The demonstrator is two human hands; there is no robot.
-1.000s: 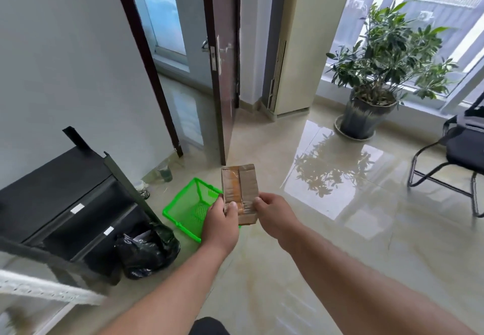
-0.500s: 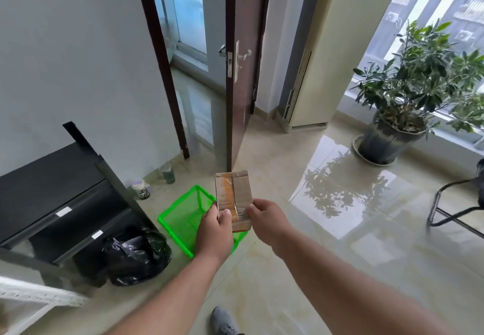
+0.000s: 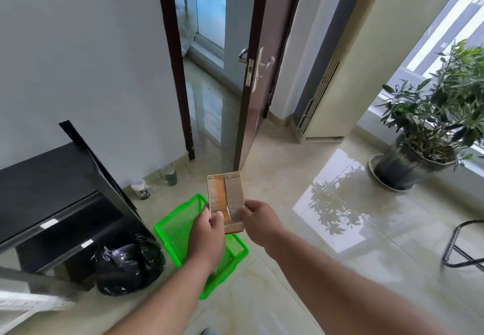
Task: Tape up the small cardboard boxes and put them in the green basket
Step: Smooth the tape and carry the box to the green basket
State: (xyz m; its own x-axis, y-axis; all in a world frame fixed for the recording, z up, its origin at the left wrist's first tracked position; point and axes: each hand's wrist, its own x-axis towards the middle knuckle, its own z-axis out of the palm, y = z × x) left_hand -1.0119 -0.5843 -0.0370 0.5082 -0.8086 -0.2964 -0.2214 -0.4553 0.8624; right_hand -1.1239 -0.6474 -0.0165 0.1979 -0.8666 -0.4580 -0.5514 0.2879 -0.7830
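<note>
Cardboard box (image 3: 225, 198), one flat brown rectangle with glossy tape along its centre seam, is held in the air above the green basket (image 3: 178, 226) (mesh plastic, standing on polished tile). We note two hands: left hand (image 3: 208, 232) pinches its near-left edge, thumb on top; right hand (image 3: 258, 220) grips the near-right edge, fingers curled.

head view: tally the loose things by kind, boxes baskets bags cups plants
cardboard box: 1, held by left hand and right hand
green basket: 1
black bag: 1
cups by the wall: 2
potted plant: 1
total: 6
</note>
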